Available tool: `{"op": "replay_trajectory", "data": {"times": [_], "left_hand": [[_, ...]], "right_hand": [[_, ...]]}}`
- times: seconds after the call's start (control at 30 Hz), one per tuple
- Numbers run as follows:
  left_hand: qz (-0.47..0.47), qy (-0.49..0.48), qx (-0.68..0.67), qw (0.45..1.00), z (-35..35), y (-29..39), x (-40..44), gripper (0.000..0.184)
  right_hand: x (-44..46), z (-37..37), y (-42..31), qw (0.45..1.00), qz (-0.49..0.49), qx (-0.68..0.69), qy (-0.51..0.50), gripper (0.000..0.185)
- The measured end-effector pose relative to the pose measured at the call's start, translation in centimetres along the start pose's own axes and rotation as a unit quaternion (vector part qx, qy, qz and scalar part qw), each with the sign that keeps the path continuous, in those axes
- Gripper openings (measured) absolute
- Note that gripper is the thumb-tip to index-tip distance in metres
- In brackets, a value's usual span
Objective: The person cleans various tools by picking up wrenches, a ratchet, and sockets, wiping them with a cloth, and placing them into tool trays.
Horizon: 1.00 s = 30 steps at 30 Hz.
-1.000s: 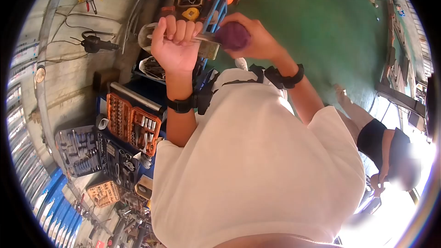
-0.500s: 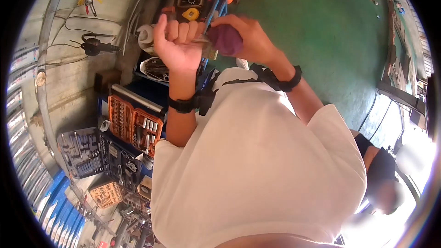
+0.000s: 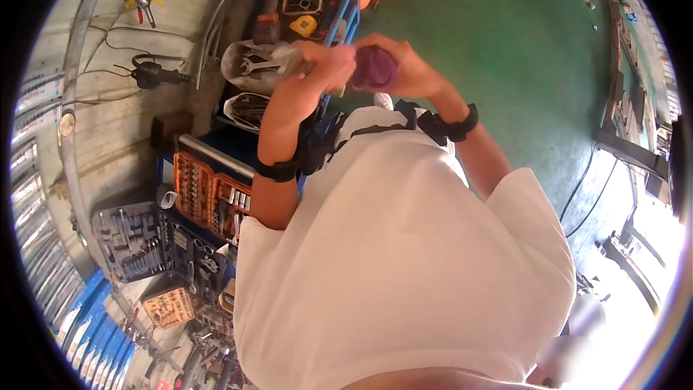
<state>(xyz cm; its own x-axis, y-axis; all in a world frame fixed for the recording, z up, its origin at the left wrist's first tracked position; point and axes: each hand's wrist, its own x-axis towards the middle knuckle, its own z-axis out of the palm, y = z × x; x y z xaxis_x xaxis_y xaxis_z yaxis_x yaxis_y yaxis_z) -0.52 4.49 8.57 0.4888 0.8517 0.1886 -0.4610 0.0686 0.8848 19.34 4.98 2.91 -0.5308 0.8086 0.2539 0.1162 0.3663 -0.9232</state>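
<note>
My right hand (image 3: 408,72) is closed round a bunched purple cloth (image 3: 375,69) in front of my body. Close beside it, my left hand (image 3: 309,79) has its back turned up, with its fingers curled and its thumb side against or near the cloth. Motion smears these fingers, and whatever they hold is hidden. Just beyond the left hand sits a pale round container (image 3: 234,65) with open-ended wrenches (image 3: 253,66) in it. A second container (image 3: 245,111) of metal hand tools stands nearer.
The blue cart (image 3: 353,11) holds a cordless power tool (image 3: 268,25) and a yellow tape measure (image 3: 304,26). An orange socket set (image 3: 193,184) and a grey tool case (image 3: 131,238) lie to the left. Green floor (image 3: 491,65) extends right.
My left hand has turned from palm up to palm down, uncovering the wrench container. My right hand and the cloth have shifted slightly right. A person at lower right has moved.
</note>
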Motion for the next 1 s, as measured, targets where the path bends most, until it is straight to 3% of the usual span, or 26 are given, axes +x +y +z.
{"op": "replay_trajectory", "data": {"times": [0.03, 0.07, 0.1, 0.17, 0.2, 0.23, 0.3, 0.5, 0.57, 0.63, 0.7, 0.77, 0.83, 0.87, 0.9, 1.0], "left_hand": [[-0.079, 0.140, 0.118, 0.980, 0.5, 0.0, 0.1, 0.042], [-0.067, 0.101, 0.068, 0.990, -0.7, -0.2, 0.4, 0.022], [-0.066, 0.098, 0.069, 0.991, -0.4, -0.6, 0.8, 0.022], [0.067, 0.237, 0.142, 0.959, 0.9, -1.6, 1.6, 0.017], [0.058, 0.238, 0.198, 0.949, 1.0, -2.3, 1.4, 0.024], [0.027, 0.243, 0.194, 0.950, 1.9, -2.2, 1.1, 0.018], [0.117, 0.224, 0.305, 0.918, 0.3, -3.2, 1.7, 0.023], [0.084, 0.194, 0.213, 0.954, -1.1, -4.3, 0.4, 0.035], [0.064, 0.247, 0.190, 0.948, -1.5, -4.1, -0.1, 0.038], [0.139, 0.355, -0.003, 0.924, -2.2, -1.2, 0.1, 0.041], [0.171, 0.362, -0.030, 0.916, -3.1, 1.0, 0.1, 0.043], [0.162, 0.357, -0.016, 0.920, -3.8, 1.0, -0.9, 0.038], [0.014, 0.334, 0.096, 0.938, -3.7, -0.4, -2.2, 0.037], [-0.050, 0.307, 0.096, 0.945, -3.4, -1.4, -2.8, 0.038], [-0.133, 0.251, 0.062, 0.957, -3.6, -2.0, -3.6, 0.039], [-0.263, 0.174, 0.019, 0.949, -3.3, -2.6, -4.2, 0.037]], "right_hand": [[0.1, 0.2, -0.2, 1.000, 0.000, -0.001, 0.003, 0.052], [0.3, 0.4, -0.3, 0.999, 0.001, -0.026, 0.041, 0.053], [0.5, 0.7, -0.4, 0.996, 0.001, -0.052, 0.078, 0.054], [1.0, 1.8, -1.2, 0.992, -0.007, -0.027, 0.125, 0.056], [1.2, 2.4, -1.4, 0.985, -0.015, -0.001, 0.169, 0.058], [1.4, 2.8, -1.4, 0.985, -0.016, 0.000, 0.171, 0.058], [1.6, 3.6, -0.7, 0.979, 0.026, 0.005, 0.203, 0.062], [0.0, 2.1, -1.0, 0.992, 0.048, -0.016, 0.118, 0.063], [-0.7, 0.6, -0.5, 0.988, 0.079, -0.124, -0.054, 0.060], [-2.9, 0.1, 3.0, 0.981, 0.101, -0.156, -0.063, 0.056], [-4.4, -0.1, 4.4, 0.972, 0.117, -0.189, -0.081, 0.052], [-5.0, 0.4, 4.4, 0.977, 0.198, -0.036, 0.069, 0.048], [-4.1, 0.7, 4.6, 0.982, 0.160, 0.052, 0.088, 0.048], [-3.6, 0.5, 4.5, 0.977, 0.122, 0.132, 0.111, 0.048], [-2.9, 0.5, 3.8, 0.978, 0.121, 0.129, 0.111, 0.048], [0.0, 1.0, 0.6, 0.941, 0.069, 0.276, 0.181, 0.056]]}}
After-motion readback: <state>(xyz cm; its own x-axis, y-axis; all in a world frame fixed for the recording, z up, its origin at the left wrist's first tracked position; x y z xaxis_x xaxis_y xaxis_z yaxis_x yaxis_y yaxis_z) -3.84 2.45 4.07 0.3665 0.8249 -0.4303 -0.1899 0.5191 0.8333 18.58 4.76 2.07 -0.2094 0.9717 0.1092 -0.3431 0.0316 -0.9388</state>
